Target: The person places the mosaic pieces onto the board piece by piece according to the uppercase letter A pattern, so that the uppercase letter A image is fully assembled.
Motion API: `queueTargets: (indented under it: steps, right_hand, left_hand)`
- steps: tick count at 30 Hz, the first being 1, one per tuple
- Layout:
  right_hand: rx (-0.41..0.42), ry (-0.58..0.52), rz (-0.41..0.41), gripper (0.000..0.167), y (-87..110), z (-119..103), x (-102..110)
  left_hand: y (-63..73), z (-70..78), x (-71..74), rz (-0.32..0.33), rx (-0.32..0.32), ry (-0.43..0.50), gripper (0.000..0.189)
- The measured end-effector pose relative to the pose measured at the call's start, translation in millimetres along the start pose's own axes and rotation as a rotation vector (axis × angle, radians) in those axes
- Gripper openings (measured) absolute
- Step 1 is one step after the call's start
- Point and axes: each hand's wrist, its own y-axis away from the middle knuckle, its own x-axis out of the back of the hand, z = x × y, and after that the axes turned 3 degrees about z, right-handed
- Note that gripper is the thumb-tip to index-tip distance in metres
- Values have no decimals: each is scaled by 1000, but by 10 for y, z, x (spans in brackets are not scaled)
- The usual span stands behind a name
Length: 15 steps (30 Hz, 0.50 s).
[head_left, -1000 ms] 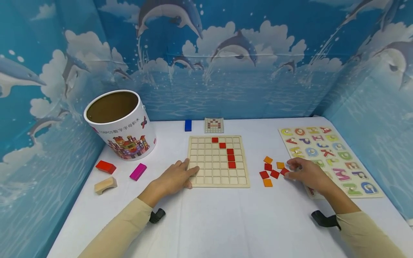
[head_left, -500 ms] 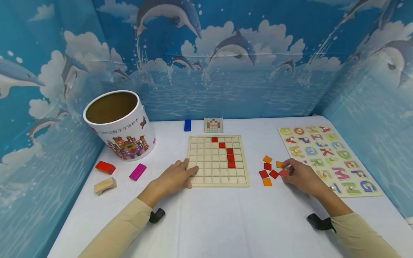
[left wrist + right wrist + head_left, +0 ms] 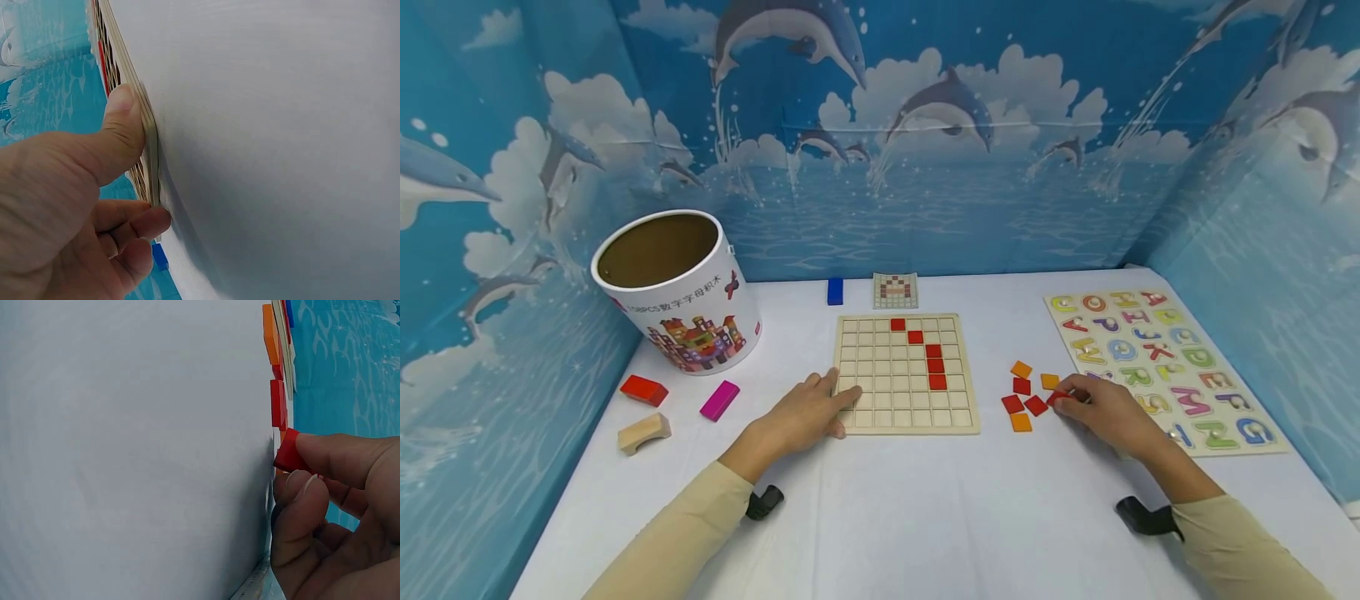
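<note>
A beige grid board (image 3: 895, 420) lies mid-table, with several red tiles set in its upper and right squares. My left hand (image 3: 801, 417) rests at the board's lower left corner, fingers on its left side. The left wrist view shows the thumb (image 3: 122, 122) against the board's edge. To the right, my right hand (image 3: 1108, 410) pinches a red square tile (image 3: 289, 450) between thumb and finger, tilted in the right wrist view. Just left of it lie loose red tiles (image 3: 1036, 406) and orange tiles (image 3: 1021, 422).
A letter puzzle board (image 3: 1176, 367) lies at the right. A small pattern card (image 3: 895, 292) and blue block (image 3: 835, 292) are behind the grid board. At left stand a white bucket (image 3: 688, 292), red block (image 3: 643, 390), wooden arch (image 3: 644, 433) and magenta block (image 3: 720, 401).
My right hand has moved left to the rightmost red tile and taken it between the fingers; the tile's tilt has changed. My left hand has stayed at the board's corner.
</note>
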Motion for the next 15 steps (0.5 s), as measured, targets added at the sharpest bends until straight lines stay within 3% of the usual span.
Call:
queueTargets:
  steps: [8,15]
  right_hand:
    - [11,-93,-2,35,-65,-68,128]
    - [-26,-344,-19,48,-487,-436,221]
  left_hand:
    - [-21,18,-1,1,-3,4,69]
    - [-13,10,-7,-3,9,-1,69]
